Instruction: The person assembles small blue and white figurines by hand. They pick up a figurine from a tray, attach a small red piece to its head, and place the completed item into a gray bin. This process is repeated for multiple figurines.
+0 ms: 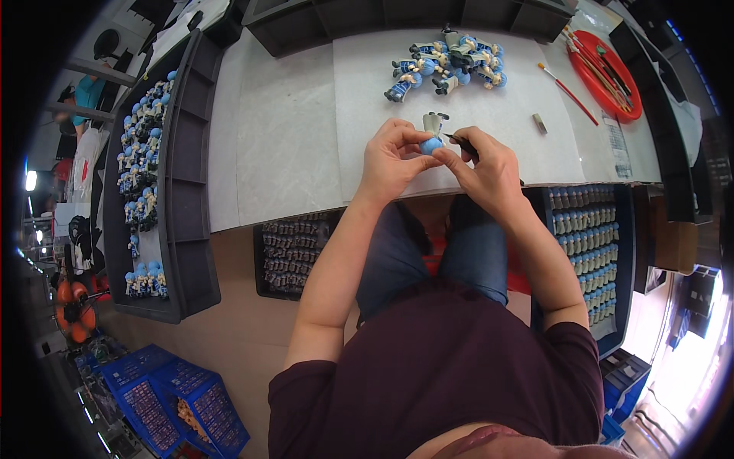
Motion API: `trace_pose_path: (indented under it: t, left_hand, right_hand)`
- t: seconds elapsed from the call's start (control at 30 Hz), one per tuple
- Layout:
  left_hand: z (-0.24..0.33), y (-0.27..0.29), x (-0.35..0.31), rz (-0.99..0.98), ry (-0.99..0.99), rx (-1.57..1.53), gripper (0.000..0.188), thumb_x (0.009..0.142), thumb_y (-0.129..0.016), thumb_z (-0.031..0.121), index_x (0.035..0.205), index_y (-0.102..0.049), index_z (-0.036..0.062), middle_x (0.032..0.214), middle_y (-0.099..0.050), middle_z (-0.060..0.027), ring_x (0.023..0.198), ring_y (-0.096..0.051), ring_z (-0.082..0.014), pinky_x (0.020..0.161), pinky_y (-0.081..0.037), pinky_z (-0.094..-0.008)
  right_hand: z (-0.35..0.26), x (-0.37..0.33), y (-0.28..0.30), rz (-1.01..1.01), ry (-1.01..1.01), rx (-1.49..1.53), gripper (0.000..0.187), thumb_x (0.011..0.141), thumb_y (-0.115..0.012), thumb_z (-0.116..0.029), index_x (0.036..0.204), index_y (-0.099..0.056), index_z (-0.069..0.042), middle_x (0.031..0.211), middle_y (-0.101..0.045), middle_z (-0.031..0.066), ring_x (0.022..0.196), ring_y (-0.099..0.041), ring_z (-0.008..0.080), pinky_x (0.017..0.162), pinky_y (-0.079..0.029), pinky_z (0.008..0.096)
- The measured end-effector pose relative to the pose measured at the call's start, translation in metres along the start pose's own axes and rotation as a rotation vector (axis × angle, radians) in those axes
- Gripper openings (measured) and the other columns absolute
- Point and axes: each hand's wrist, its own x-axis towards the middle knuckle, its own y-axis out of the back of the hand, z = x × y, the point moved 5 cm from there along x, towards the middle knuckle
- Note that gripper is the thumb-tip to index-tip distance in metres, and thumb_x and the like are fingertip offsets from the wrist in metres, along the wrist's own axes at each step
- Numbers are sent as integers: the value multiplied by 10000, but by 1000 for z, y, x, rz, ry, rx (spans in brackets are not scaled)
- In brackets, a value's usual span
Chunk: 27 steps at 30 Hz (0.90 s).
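A small figurine (433,125) with a blue round head and a pale grey-green body is pinched by my left hand (388,163). It lies with the head toward me and its dark feet pointing away. My right hand (491,167) is closed round a slim dark pointed tool (464,145), whose tip is close to the figurine; whether it is a knife or something else I cannot make out. The right thumb rests by the blue head. Beyond my hands a pile of similar blue-and-white figurines (451,61) lies on the pale work surface (287,130).
A red oval dish (636,107) of brushes stands at the right, with a loose paintbrush (569,95) and a small grey-green block (540,123) nearby. Dark crates of figurines flank me: one at the left (187,183), one low right (625,268). Another crate (260,268) sits below the table edge.
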Motion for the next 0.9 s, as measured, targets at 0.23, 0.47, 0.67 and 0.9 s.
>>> trace_pose_path:
  t: [0.23, 0.47, 0.67, 0.9]
  left_hand:
    - [5, -1, -1, -29, 14, -116, 321, 613, -695, -161, 879, -598, -9, 935, -470, -33, 902, -569, -150, 855, -519, -297]
    - [3, -2, -1, -27, 37, -128, 322, 621, -696, -153, 890, -596, -8, 948, -476, -36, 904, -564, -140, 846, -521, -281]
    - [2, 0, 0, -20, 25, -62, 319, 626, -713, -128, 898, -599, -6, 945, -486, -38, 883, -568, -131, 829, -524, -270]
    - [3, -1, 0, -27, 2, -85, 320, 624, -716, -128, 900, -605, -10, 947, -489, -43, 869, -566, -129, 813, -530, -265]
  right_hand:
    - [37, 28, 31, 351, -93, -167, 137, 798, -596, -115, 922, -585, -58, 806, -612, 135, 696, -601, 299, 596, -458, 366]
    - [35, 11, 26, 80, -200, -31, 128, 815, -614, -141, 898, -601, -45, 739, -625, 126, 638, -611, 272, 579, -462, 349]
    - [0, -5, 3, 31, 34, -126, 168, 850, -569, -238, 832, -561, -72, 691, -603, 87, 611, -599, 247, 488, -447, 342]
    - [-7, -8, -1, 53, 224, -271, 162, 794, -622, -248, 771, -570, -96, 623, -545, 34, 567, -584, 200, 460, -446, 320]
